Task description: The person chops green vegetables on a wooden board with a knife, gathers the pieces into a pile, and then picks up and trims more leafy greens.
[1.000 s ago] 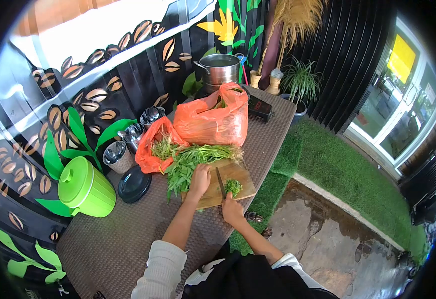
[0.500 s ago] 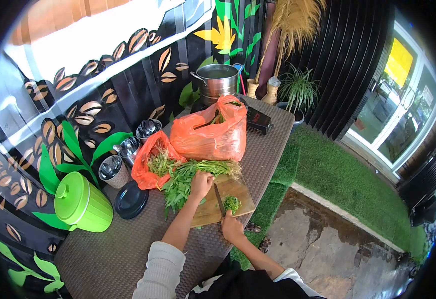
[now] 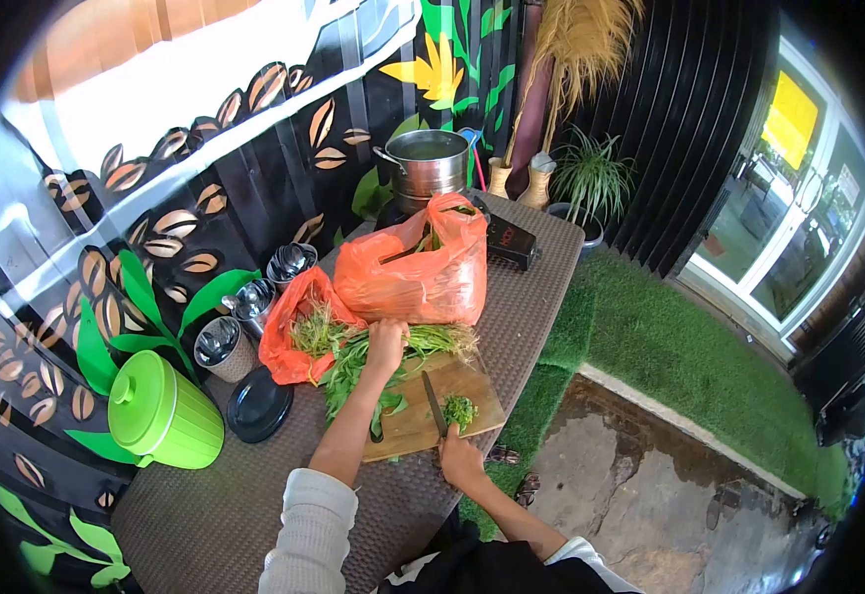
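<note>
A bunch of leafy greens (image 3: 348, 381) with stems and pale roots lies across the far side of a wooden cutting board (image 3: 408, 433). My left hand (image 3: 387, 345) is on this bunch, its fingers closed over the stems. Closed round a knife (image 3: 433, 404) is my right hand (image 3: 460, 460), at the board's near edge. The blade lies over the board, pointing away from me. Beside the blade sits a small heap of chopped greens (image 3: 460, 412).
Behind the board stand a large orange plastic bag (image 3: 418, 282) and a smaller one (image 3: 279, 332) holding greens. A steel pot (image 3: 430, 168) is at the back. Along the left are cups of cutlery (image 3: 225, 346), a black lid (image 3: 259, 404) and a green lidded container (image 3: 170, 416).
My left hand has moved away from me and slightly left, further over the bunch of greens. The right hand and knife have hardly moved.
</note>
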Available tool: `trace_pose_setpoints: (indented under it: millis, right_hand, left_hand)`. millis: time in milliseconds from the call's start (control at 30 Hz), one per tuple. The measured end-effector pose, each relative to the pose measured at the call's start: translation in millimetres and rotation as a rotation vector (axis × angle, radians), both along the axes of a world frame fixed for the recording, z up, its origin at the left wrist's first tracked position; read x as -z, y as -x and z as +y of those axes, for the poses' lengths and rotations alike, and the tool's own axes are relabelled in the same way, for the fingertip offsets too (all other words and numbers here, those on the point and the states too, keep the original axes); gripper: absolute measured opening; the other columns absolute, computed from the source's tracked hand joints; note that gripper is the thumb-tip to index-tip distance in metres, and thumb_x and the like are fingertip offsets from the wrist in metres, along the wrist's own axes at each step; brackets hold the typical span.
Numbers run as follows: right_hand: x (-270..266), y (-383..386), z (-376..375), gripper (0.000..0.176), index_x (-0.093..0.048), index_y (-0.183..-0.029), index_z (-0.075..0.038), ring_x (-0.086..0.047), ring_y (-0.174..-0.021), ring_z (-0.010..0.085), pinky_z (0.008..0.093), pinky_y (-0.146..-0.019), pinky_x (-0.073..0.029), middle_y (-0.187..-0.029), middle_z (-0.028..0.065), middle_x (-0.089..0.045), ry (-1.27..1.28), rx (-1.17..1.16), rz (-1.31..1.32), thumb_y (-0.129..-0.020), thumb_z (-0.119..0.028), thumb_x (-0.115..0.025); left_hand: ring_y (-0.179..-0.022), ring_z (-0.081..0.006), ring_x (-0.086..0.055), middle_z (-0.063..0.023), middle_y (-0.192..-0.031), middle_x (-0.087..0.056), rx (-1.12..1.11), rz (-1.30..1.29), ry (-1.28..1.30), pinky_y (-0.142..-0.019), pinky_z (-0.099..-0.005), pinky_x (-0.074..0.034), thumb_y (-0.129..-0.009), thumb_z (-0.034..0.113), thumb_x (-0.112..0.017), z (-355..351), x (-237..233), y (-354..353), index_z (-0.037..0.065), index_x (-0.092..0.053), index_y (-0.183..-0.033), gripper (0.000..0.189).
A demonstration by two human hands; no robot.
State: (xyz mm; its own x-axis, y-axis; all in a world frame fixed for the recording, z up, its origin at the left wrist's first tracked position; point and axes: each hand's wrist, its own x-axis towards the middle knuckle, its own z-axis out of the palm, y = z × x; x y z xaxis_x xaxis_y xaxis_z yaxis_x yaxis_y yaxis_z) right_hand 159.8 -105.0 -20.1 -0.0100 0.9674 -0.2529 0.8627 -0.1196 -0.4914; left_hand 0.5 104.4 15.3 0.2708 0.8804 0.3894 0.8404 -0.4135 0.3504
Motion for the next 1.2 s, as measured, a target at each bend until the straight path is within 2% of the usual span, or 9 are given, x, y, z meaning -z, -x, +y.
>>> trace_pose_setpoints:
  millis: [67, 167, 333, 533, 667, 767, 900, 1033, 1200]
  right_hand:
    - [-2.4, 0.1, -0.4, 0.034, -0.035, -0.109, 0.001, -0.063, -0.076, 0.0438, 0.0526, -0.068, -0.050, -0.080, 0.0266, -0.063, -0.006, 0.006, 0.002, -0.092, -0.028, -0.044]
    - [-4.3, 0.4, -0.1, 0.036, -0.034, -0.112, 0.001, -0.063, -0.078, 0.0441, 0.0529, -0.069, -0.050, -0.080, 0.0264, -0.063, 0.020, -0.002, -0.008, -0.092, -0.028, -0.043]
    - [-1.3, -2.6, 1.4, 0.036, -0.037, -0.111, 0.003, -0.064, -0.077, 0.0427, 0.0493, -0.068, -0.052, -0.081, 0.0270, -0.063, -0.040, -0.012, -0.002, -0.092, -0.026, -0.044]
    - [-4.7, -9.7, 1.4, 0.033, -0.038, -0.108, 0.002, -0.061, -0.076, 0.0455, 0.0516, -0.068, -0.050, -0.078, 0.0282, -0.061, -0.089, -0.084, 0.030, -0.091, -0.026, -0.044]
    - [-7.8, -10.3, -6.6, 0.031, -0.038, -0.105, 0.001, -0.059, -0.076, 0.0477, 0.0530, -0.067, -0.048, -0.080, 0.0314, -0.059, -0.147, -0.192, 0.060, -0.091, -0.026, -0.044]
    - [-0.1, -16.5, -8.6, 0.030, -0.039, -0.105, 0.001, -0.059, -0.076, 0.0470, 0.0530, -0.067, -0.048, -0.081, 0.0313, -0.059, -0.150, -0.202, 0.049, -0.091, -0.024, -0.045]
    - [-1.8, -31.5, 0.0, 0.030, -0.039, -0.106, 0.001, -0.060, -0.077, 0.0463, 0.0531, -0.067, -0.048, -0.081, 0.0300, -0.060, -0.149, -0.062, 0.033, -0.090, -0.023, -0.046]
    - [-3.3, -33.0, 0.7, 0.031, -0.039, -0.108, 0.001, -0.060, -0.078, 0.0463, 0.0535, -0.067, -0.048, -0.082, 0.0293, -0.060, -0.128, -0.103, 0.059, -0.090, -0.024, -0.046]
    - [3.0, -29.7, -8.4, 0.031, -0.040, -0.104, 0.001, -0.061, -0.077, 0.0455, 0.0534, -0.069, -0.049, -0.080, 0.0294, -0.061, -0.208, -0.157, 0.026, -0.090, -0.024, -0.048]
  left_hand:
    - [-0.076, -0.0292, -0.062, -0.0134, -0.077, -0.064, 0.074, -0.221, 0.081, -0.074, -0.0383, -0.047, -0.068, -0.002, -0.068, 3.3, -6.4, 8.1, 0.002, -0.063, -0.081, 0.015]
    - [-0.069, -0.0280, -0.063, -0.0142, -0.074, -0.064, 0.166, -0.385, 0.098, -0.063, -0.0345, -0.049, -0.069, -0.005, -0.066, -3.6, -39.2, 17.6, -0.001, -0.064, -0.085, 0.017]
    - [-0.067, -0.0228, -0.061, -0.0129, -0.075, -0.063, 0.141, -0.522, 0.046, -0.062, -0.0309, -0.048, -0.070, -0.006, -0.065, -24.2, -98.8, 36.0, -0.002, -0.065, -0.085, 0.015]
    - [-0.081, -0.0223, -0.059, -0.0095, -0.084, -0.064, -0.183, -0.644, -0.845, -0.070, -0.0319, -0.047, -0.075, -0.004, -0.066, -67.4, -170.1, 58.0, 0.001, -0.067, -0.087, 0.013]
    - [-0.081, -0.0226, -0.059, -0.0099, -0.086, -0.063, -0.278, -0.620, -1.013, -0.072, -0.0322, -0.048, -0.075, -0.006, -0.066, -92.4, -195.4, 67.1, 0.001, -0.068, -0.089, 0.016]
    - [-0.082, -0.0188, -0.058, -0.0074, -0.089, -0.062, -0.234, -0.680, -0.960, -0.072, -0.0302, -0.047, -0.075, -0.005, -0.067, -102.1, -197.4, 63.8, 0.000, -0.068, -0.092, 0.018]
    - [-0.083, -0.0114, -0.055, -0.0033, -0.095, -0.057, -0.122, -0.925, -0.601, -0.071, -0.0246, -0.048, -0.077, 0.000, -0.070, -123.5, -179.2, 46.1, 0.001, -0.068, -0.096, 0.019]
    - [-0.071, -0.0101, -0.056, -0.0049, -0.087, -0.061, 0.045, -1.032, -0.051, -0.061, -0.0248, -0.050, -0.078, 0.003, -0.070, -125.2, -121.4, 29.8, 0.000, -0.067, -0.095, 0.017]
    - [-0.065, -0.0100, -0.060, -0.0071, -0.081, -0.066, -0.005, -1.168, 0.524, -0.056, -0.0219, -0.047, -0.079, 0.011, -0.071, -130.2, -50.2, 4.2, 0.001, -0.066, -0.095, 0.020]
